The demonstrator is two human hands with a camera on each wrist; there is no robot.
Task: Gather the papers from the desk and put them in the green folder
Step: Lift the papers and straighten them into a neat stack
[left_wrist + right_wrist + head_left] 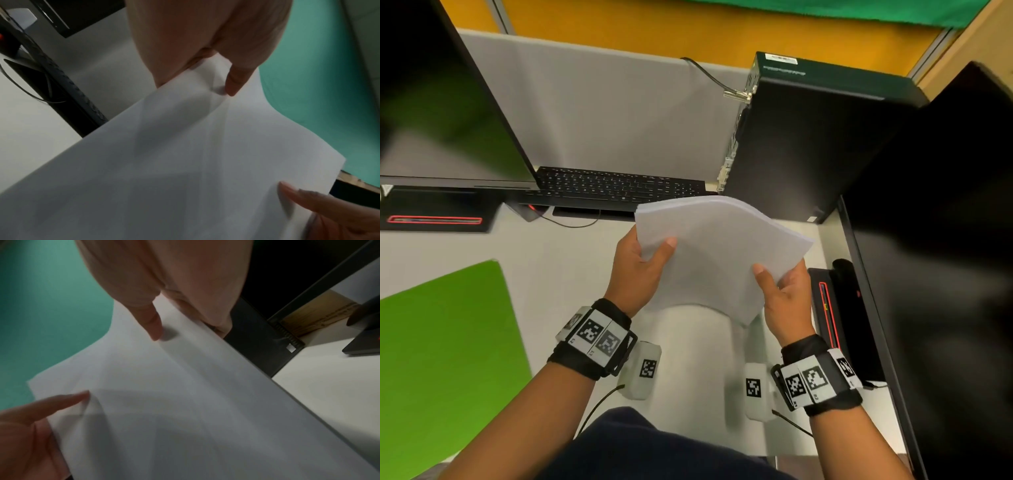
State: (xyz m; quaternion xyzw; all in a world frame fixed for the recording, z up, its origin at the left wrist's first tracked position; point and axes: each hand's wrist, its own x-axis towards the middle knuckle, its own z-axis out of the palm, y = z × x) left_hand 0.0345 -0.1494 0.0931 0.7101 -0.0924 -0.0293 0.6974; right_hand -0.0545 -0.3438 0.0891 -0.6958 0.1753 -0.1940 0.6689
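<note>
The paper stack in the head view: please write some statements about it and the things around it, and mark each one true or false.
1. Both hands hold the paper stack. True: the left hand and the right hand grip it, thumbs on top.
2. The stack lies flat on the desk. False: it is lifted and bends between the hands.
3. The green folder lies on the desk on the person's left side. True.
4. The papers are already inside the folder. False: they are apart from it, in the hands.
5. The keyboard rests on the folder. False: it lies farther back, beyond the papers.
</note>
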